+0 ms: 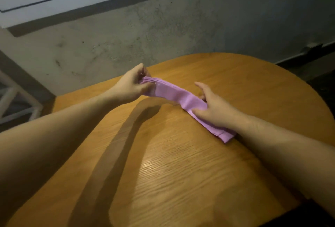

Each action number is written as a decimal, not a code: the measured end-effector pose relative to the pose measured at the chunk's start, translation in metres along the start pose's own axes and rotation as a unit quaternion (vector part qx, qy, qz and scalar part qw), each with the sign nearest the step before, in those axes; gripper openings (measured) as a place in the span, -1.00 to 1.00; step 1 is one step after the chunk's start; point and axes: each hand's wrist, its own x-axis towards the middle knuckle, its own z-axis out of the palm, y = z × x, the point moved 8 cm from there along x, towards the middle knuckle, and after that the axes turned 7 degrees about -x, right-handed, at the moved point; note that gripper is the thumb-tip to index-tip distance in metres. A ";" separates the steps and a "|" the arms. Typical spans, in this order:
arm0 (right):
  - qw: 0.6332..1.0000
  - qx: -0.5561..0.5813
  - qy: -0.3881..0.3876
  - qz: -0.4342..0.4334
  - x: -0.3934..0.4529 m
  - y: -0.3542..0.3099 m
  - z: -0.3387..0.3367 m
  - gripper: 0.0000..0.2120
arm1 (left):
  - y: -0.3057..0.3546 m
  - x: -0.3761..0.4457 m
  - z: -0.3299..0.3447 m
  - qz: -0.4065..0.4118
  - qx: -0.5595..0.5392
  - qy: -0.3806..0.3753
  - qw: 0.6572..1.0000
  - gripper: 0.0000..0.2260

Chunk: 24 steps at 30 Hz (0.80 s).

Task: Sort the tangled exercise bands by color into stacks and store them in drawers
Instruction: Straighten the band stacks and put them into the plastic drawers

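— What do we see in the middle?

— We see a stack of purple bands [178,98], folded flat and long. It lies across the round wooden table [181,172], running from the far left down to the near right. The near right end rests on the table, partly under our right arm.

— What is our left hand [131,86] doing?

— It is curled up tight. Its fingers and thumb pinch the far left end of the purple bands and lift that end a little off the table. We can see the thin edges of the layers bunched up right by the fingers.

— And our right hand [213,107]?

— It is on the bands, past the middle, toward the near right. The thumb presses down on top along the near edge. The pointer finger sticks out straight toward the far side. The other fingers bend down over the far edge of the bands, and we cannot tell if they tuck under it.

— What else is there?

— Behind the table is a gray wall [163,33]. At the far left, something with white bars [16,103] stands on the floor.
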 end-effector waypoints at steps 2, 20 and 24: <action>0.999 -0.001 -0.044 -0.012 -0.006 -0.007 0.002 -0.33 | 0.002 -0.028 -0.010 0.014 -0.011 0.012 1.000 -0.73; 0.906 -0.265 -0.043 -0.326 -0.049 -0.124 0.030 -0.74 | -0.054 -0.238 -0.043 0.020 0.077 0.169 0.982 -0.66; 0.890 -0.304 -0.037 -0.338 -0.049 -0.121 0.044 -0.67 | -0.067 -0.244 -0.037 -0.011 0.100 0.164 0.981 -0.70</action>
